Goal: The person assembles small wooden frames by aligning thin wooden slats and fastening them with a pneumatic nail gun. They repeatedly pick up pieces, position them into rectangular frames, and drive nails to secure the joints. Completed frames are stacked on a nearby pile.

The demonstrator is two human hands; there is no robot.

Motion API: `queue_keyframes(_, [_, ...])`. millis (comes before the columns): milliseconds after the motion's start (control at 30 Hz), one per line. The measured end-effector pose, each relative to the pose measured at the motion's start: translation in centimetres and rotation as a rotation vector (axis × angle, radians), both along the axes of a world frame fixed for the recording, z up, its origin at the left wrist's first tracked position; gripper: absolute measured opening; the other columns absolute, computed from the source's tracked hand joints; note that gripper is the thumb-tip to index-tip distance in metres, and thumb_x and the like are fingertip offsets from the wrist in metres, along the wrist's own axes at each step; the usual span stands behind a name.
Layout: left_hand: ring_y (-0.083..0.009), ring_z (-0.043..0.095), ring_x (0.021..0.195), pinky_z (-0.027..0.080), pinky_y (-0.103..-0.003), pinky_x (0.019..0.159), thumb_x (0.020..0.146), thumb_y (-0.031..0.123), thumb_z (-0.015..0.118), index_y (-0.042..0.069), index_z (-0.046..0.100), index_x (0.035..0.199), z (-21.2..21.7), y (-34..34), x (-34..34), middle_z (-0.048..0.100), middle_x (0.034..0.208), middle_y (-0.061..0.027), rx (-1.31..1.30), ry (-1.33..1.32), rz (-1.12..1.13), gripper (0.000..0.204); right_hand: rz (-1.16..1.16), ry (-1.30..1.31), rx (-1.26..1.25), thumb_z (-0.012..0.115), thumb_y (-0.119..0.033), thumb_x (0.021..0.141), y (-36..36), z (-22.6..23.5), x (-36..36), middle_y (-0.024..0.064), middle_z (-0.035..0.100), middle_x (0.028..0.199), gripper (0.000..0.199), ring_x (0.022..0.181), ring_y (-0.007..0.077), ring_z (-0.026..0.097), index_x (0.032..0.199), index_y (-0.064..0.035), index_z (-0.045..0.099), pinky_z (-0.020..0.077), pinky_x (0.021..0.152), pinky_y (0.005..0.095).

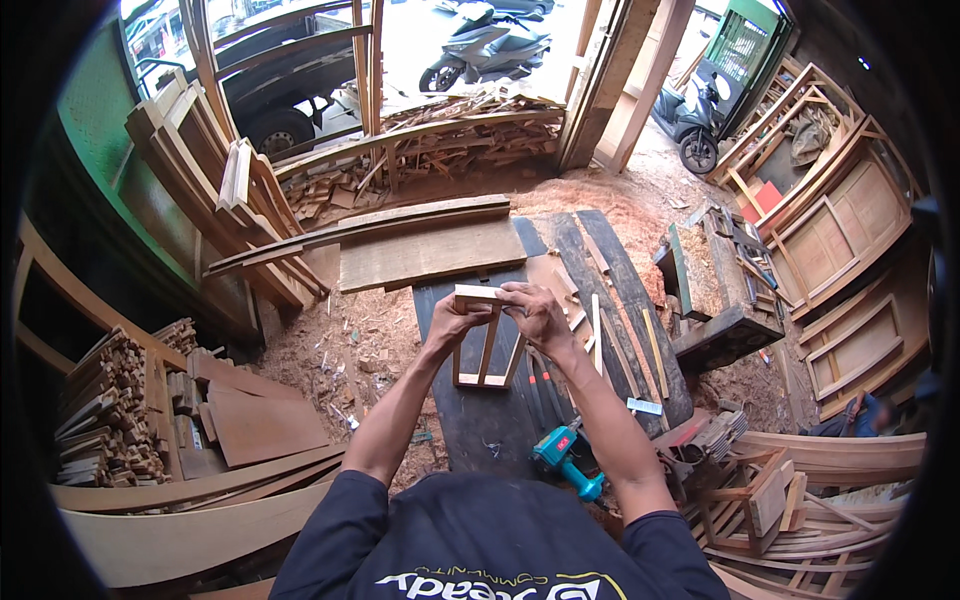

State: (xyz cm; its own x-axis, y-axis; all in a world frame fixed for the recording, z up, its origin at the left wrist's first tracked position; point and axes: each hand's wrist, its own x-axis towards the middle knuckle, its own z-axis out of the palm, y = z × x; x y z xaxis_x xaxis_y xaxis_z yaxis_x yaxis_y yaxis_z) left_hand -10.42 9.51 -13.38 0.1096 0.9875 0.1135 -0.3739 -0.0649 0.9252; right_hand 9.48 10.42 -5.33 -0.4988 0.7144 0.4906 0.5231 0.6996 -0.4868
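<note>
Above the dark workbench (468,425) I have a small wooden frame (484,380) made of pale strips, with a bar down its middle. My left hand (457,322) is closed round the frame's far left corner. At the far right corner, my right hand (537,313) grips the same end, its fingers bent over the top piece. Right of the frame's near end, a teal power tool (567,460), shaped like a nail gun, lies on the bench by my right forearm.
Thin wood strips (652,352) lie along the bench's right side. A wide board (430,252) crosses its far end. Timber offcuts (110,410) are stacked at left, and curved wooden pieces (850,455) at lower right. Sawdust covers the floor. Two scooters (490,45) stand beyond.
</note>
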Motion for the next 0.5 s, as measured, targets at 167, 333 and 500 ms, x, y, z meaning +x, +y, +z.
queue_keyframes(167, [-0.0148,0.071,0.088,0.058,-0.028,0.079,0.082,0.003,0.081,-0.001,0.067,0.11,0.4,-0.1,-0.5,0.075,0.097,-0.0086,-0.121,0.186,0.003,0.031,-0.022,-0.017,0.068,0.078,-0.008,0.078,-0.6,-0.1,0.1,0.0143,0.07,0.119,0.037,0.11,0.0345,0.066,0.114,-0.0083,0.073,0.0513,0.097,0.0415])
queue_keyframes(333, [-0.014,0.07,0.094,0.057,-0.029,0.084,0.082,0.005,0.082,-0.001,0.067,0.112,0.2,0.2,-0.4,0.074,0.105,-0.0095,-0.127,0.082,-0.059,0.034,-0.029,-0.069,-0.031,0.078,-0.012,0.078,-0.5,0.4,-0.3,0.0155,0.072,0.105,0.031,0.103,0.0353,0.067,0.107,-0.0063,0.069,0.0515,0.09,0.0446])
queue_keyframes(500, [-0.0167,0.069,0.101,0.056,-0.032,0.091,0.083,0.009,0.082,0.0,0.065,0.121,0.1,-0.5,-0.9,0.073,0.112,-0.0103,-0.066,0.079,-0.013,0.043,-0.025,-0.156,-0.107,0.074,-0.018,0.082,1.4,0.8,-0.7,0.0182,0.07,0.085,0.02,0.087,0.0375,0.068,0.096,-0.0088,0.064,0.0517,0.078,0.0477])
